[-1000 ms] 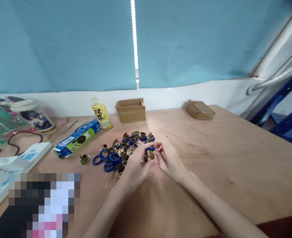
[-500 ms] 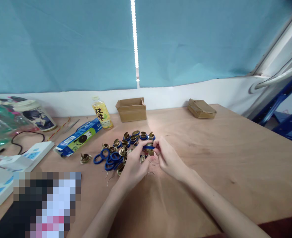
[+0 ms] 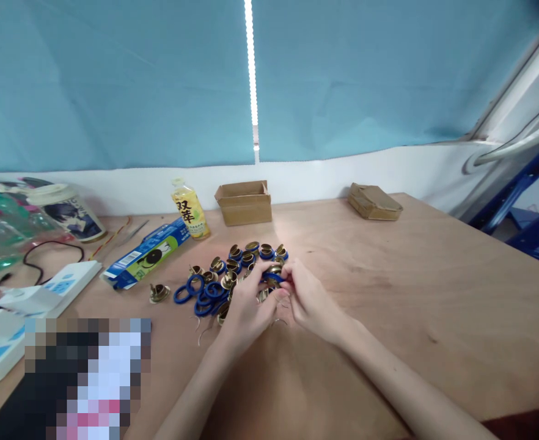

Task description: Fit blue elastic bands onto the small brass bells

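- Left hand [image 3: 247, 305]: grip half-curled, fingers against a blue ring [image 3: 275, 277], thumb lower; I cannot tell how firmly it holds.
- Right hand [image 3: 310, 298]: grip narrow, pinching the ring's right side.
- Brass piece [image 3: 275, 267]: between both hands, at the ring.
- Loose rings [image 3: 204, 300] and brass fittings [image 3: 233, 266]: on the table [image 3: 388, 293], left and beyond.
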`<state>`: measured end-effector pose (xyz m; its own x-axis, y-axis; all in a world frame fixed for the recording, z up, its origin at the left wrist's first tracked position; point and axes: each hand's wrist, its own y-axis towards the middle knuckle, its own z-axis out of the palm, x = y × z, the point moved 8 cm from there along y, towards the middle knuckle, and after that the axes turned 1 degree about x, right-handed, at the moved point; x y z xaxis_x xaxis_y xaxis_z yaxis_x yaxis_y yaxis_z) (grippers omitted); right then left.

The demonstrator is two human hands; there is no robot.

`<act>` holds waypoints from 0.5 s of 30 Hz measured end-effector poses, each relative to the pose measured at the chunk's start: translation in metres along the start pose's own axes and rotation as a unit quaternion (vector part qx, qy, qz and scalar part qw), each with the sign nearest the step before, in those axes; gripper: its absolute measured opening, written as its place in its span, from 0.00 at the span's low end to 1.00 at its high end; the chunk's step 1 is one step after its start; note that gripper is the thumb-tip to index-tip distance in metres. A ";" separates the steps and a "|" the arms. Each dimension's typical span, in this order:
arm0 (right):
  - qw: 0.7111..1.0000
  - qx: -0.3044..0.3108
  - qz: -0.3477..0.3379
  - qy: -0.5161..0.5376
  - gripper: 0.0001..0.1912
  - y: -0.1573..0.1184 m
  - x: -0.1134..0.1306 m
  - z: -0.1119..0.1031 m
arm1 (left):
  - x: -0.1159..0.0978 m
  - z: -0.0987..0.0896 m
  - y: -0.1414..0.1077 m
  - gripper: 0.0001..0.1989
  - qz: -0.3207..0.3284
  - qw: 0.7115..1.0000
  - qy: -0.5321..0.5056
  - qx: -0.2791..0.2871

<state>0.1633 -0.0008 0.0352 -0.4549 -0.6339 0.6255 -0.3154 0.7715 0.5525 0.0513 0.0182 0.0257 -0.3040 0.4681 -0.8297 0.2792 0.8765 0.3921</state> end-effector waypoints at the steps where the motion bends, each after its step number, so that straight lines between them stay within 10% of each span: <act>1: 1.000 0.006 0.005 0.009 0.09 -0.001 -0.001 0.001 | 0.000 0.000 0.000 0.17 0.001 1.000 0.000 0.001; 10: 0.992 -0.029 0.063 0.106 0.03 0.002 0.004 -0.012 | 0.000 -0.005 -0.001 0.18 -0.011 0.999 -0.048 0.009; 15: 0.937 -0.117 0.170 0.282 0.08 0.004 -0.021 -0.025 | -0.003 0.005 -0.004 0.20 -0.014 0.994 -0.099 0.052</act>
<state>0.1926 0.0142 0.0379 0.0381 -0.3320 0.9425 -0.0111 0.9430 0.3326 0.0554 0.0127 0.0247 -0.1303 0.4038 -0.9055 0.3695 0.8673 0.3336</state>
